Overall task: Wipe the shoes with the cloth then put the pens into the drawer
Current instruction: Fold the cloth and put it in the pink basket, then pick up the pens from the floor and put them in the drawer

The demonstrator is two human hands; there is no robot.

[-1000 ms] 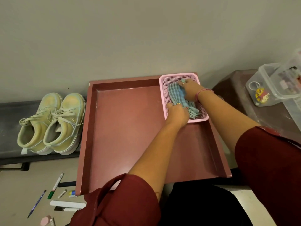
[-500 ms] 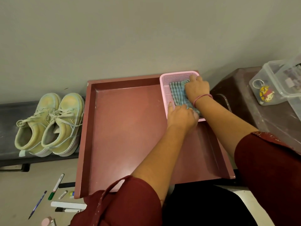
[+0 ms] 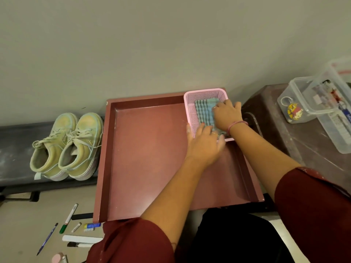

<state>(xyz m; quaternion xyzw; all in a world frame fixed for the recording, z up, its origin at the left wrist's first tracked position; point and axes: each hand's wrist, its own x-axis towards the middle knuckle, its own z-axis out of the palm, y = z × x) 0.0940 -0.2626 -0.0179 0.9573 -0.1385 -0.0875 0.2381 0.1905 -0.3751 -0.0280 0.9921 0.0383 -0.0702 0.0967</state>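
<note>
A folded blue-green checked cloth lies flat in a pink mesh basket. The basket stands in the back right corner of a red-brown drawer. My right hand presses on the cloth's right half. My left hand rests on the basket's near left corner, thumb outside the rim and fingers on the cloth. A pair of pale yellow-green shoes sits on a dark low bench left of the drawer. On the floor at the lower left lie a green-capped marker, a blue pen and a black marker.
A white stick, a small blue-yellow tube and a pink object lie among the pens. On a brown stool to the right stand clear plastic boxes with a keyring. A plain wall rises behind.
The bunched cloth now lies as a flat rectangle in the basket. My right hand slid onto its right side, and my left hand moved to the near left rim.
</note>
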